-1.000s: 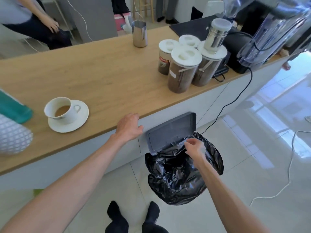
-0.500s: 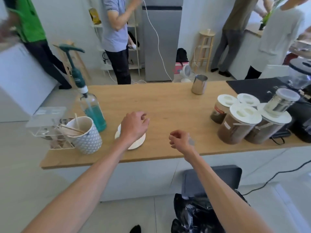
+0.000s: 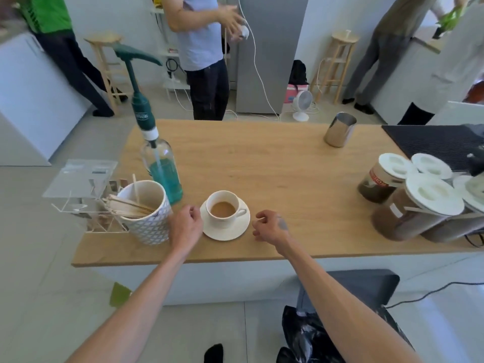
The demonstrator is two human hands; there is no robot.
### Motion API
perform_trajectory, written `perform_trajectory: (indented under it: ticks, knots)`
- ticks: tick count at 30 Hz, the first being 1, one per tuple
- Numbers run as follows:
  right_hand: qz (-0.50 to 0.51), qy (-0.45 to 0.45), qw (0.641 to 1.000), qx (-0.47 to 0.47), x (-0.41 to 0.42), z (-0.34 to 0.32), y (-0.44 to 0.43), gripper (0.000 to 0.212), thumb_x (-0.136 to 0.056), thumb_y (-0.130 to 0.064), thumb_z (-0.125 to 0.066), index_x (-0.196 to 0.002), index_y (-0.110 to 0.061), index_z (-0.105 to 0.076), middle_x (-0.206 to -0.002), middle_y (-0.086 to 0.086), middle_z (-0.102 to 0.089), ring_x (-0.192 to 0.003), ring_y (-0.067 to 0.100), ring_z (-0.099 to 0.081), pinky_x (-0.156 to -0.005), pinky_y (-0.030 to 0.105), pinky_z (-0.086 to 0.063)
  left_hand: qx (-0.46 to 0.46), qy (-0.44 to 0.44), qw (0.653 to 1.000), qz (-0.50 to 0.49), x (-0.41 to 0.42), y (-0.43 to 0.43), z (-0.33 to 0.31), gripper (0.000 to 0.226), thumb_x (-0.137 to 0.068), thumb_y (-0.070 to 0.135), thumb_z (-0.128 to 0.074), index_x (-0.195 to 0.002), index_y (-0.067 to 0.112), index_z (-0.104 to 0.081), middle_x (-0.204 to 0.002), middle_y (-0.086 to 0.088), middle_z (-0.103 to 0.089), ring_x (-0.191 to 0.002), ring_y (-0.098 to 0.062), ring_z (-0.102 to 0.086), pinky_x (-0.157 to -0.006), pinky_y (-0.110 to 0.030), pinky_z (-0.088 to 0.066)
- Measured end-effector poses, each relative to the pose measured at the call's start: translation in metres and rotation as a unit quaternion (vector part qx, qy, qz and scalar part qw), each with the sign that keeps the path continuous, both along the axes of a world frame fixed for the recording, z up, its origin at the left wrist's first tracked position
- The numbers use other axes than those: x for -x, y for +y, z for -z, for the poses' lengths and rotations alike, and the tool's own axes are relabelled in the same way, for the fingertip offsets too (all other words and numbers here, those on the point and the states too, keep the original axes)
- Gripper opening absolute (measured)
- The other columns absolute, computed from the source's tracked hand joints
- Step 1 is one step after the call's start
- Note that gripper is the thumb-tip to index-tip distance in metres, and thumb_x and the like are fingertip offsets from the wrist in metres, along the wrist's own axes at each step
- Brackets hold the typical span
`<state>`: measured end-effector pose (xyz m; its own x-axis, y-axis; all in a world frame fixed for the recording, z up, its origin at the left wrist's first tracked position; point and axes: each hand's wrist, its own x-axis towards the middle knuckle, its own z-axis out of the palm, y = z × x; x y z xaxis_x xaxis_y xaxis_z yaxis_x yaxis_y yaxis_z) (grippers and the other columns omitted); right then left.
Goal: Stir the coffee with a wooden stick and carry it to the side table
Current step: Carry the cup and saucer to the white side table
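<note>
Wooden counter (image 3: 275, 166) fills the middle of the view, with people standing behind it. Brown-filled jars with white lids (image 3: 416, 203) crowd its right end, and a bottle of blue liquid (image 3: 165, 176) stands at the left. Beside the bottle, a patterned mug (image 3: 148, 218) holds wooden sticks (image 3: 131, 205). The coffee cup (image 3: 224, 208) sits on its saucer (image 3: 230, 229) near the front edge. The left hand (image 3: 184, 226) and right hand (image 3: 271, 226) flank the saucer, both empty with fingers loosely curled.

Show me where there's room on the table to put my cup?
The middle of the wooden counter is bare, between the blue bottle, steel pitcher and coffee jars. It is crowded by the stick mug and coffee cup.
</note>
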<state>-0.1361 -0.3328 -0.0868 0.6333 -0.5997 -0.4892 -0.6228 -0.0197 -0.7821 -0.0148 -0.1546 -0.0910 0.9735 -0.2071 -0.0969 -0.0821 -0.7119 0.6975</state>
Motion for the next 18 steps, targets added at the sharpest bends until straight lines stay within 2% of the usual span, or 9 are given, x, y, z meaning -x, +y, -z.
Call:
perform_trajectory:
  ticks: [3, 5, 10, 14, 16, 18]
  knots:
    - [-0.007, 0.030, 0.999, 0.017, -0.015, 0.015, 0.001, 0.035, -0.082, -0.028, -0.065, -0.115, -0.015, -0.062, -0.095, 0.009, -0.075, -0.086, 0.031, -0.075, -0.082, 0.047, -0.063, -0.054, 0.054, 0.996, 0.040, -0.016, -0.004, 0.014, 0.031, -0.103, 0.027, -0.056, -0.125, 0.007, -0.066, -0.117, -0.013, -0.073, -0.104, -0.033, -0.071, -0.087, -0.038, -0.053]
    - [0.008, 0.027, 0.999, 0.028, -0.024, 0.030, -0.002, 0.038, -0.077, -0.033, -0.063, -0.110, -0.016, -0.066, -0.097, 0.009, -0.076, -0.086, 0.029, -0.075, -0.082, 0.047, -0.062, -0.074, 0.085, 0.992, 0.052, -0.028, -0.006, 0.024, 0.034, -0.098, 0.030, -0.063, -0.126, 0.011, -0.065, -0.120, -0.010, -0.073, -0.096, -0.033, -0.075, -0.091, -0.045, -0.060]
    - [0.061, 0.028, 0.997, 0.036, -0.035, 0.030, 0.008, 0.020, -0.082, -0.021, -0.067, -0.099, -0.010, -0.068, -0.089, 0.014, -0.075, -0.079, 0.031, -0.075, -0.072, 0.050, -0.063, -0.069, 0.122, 0.988, 0.071, -0.047, -0.015, 0.034, 0.017, -0.089, 0.021, -0.073, -0.103, 0.012, -0.067, -0.099, -0.007, -0.073, -0.071, -0.029, -0.076, -0.060, -0.045, -0.066]
    - [0.071, 0.034, 0.996, 0.048, -0.040, 0.037, 0.009, 0.019, -0.074, -0.023, -0.072, -0.088, -0.013, -0.065, -0.088, 0.010, -0.073, -0.082, 0.029, -0.073, -0.072, 0.049, -0.063, -0.056, 0.143, 0.986, 0.070, -0.050, -0.021, 0.029, 0.012, -0.089, 0.014, -0.075, -0.096, 0.014, -0.065, -0.098, -0.008, -0.073, -0.070, -0.029, -0.076, -0.039, -0.027, -0.056]
    - [0.075, 0.036, 0.996, 0.043, -0.041, 0.042, 0.008, 0.022, -0.071, -0.026, -0.073, -0.087, -0.015, -0.064, -0.087, 0.009, -0.073, -0.080, 0.028, -0.073, -0.071, 0.049, -0.063, -0.048, 0.149, 0.986, 0.065, -0.052, -0.021, 0.030, 0.012, -0.089, 0.013, -0.076, -0.092, 0.016, -0.065, -0.097, -0.009, -0.075, -0.067, -0.027, -0.076, -0.038, -0.025, -0.053]
    - [0.080, 0.031, 0.996, 0.034, -0.041, 0.046, 0.006, 0.023, -0.069, -0.027, -0.073, -0.087, -0.016, -0.062, -0.088, 0.008, -0.073, -0.082, 0.027, -0.073, -0.072, 0.049, -0.063, -0.032, 0.156, 0.985, 0.061, -0.053, -0.021, 0.030, 0.017, -0.088, 0.011, -0.077, -0.085, 0.019, -0.062, -0.094, -0.010, -0.074, -0.066, -0.028, -0.076, -0.044, -0.030, -0.059]
